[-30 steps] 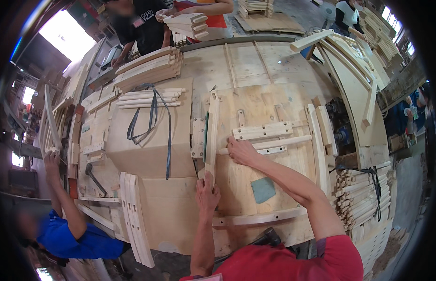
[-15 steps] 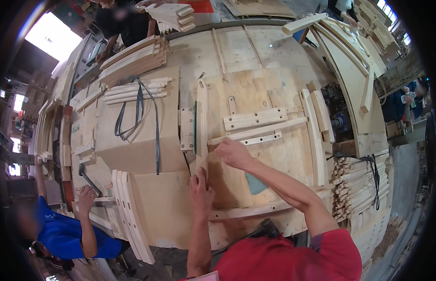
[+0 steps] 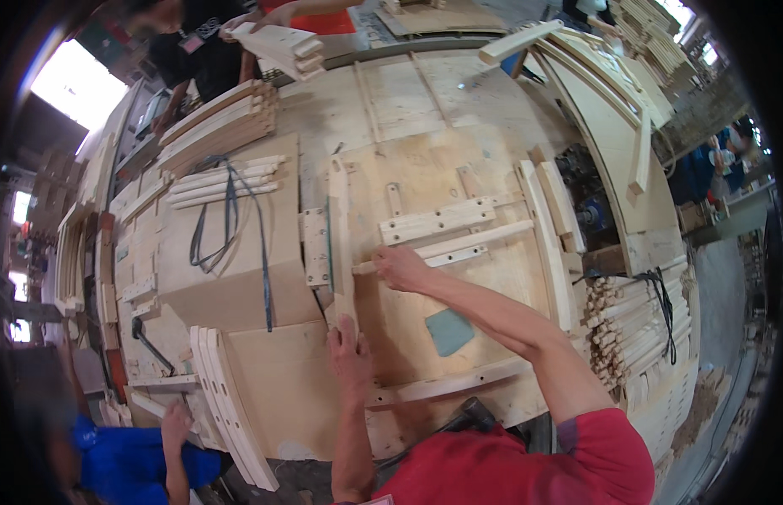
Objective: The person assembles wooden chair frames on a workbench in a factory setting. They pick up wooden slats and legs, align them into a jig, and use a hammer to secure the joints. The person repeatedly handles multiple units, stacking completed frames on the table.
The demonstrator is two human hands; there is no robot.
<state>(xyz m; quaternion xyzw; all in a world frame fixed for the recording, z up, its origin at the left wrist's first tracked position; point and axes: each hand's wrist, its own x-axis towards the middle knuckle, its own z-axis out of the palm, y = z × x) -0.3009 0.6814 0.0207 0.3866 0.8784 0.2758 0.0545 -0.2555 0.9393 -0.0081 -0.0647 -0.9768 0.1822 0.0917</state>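
Observation:
An upright wooden rail (image 3: 342, 227) stands lengthwise on the worktable in front of me. My left hand (image 3: 349, 352) is closed round its near end. My right hand (image 3: 401, 268) is wrapped round a thin wooden crossbar (image 3: 484, 239), close to its left end. That end meets or nearly touches the upright rail; the exact contact is too small to tell. At its other end the crossbar reaches a second upright rail (image 3: 543, 244). A drilled wooden block (image 3: 437, 220) lies just beyond the crossbar, and a green-grey patch (image 3: 449, 332) lies nearer me.
A drilled wooden strip (image 3: 450, 384) runs along the near edge, beside a black-headed hammer (image 3: 475, 416). Bundled sticks (image 3: 631, 324) are stacked at right, long drilled slats (image 3: 227, 404) lie at left. A co-worker in blue (image 3: 143, 463) and another in black (image 3: 210, 50) stand nearby.
The view has shifted, so the scene sits slightly further left. Both my hands keep their places on the wood. At left, the co-worker's hand has moved lower, toward their body.

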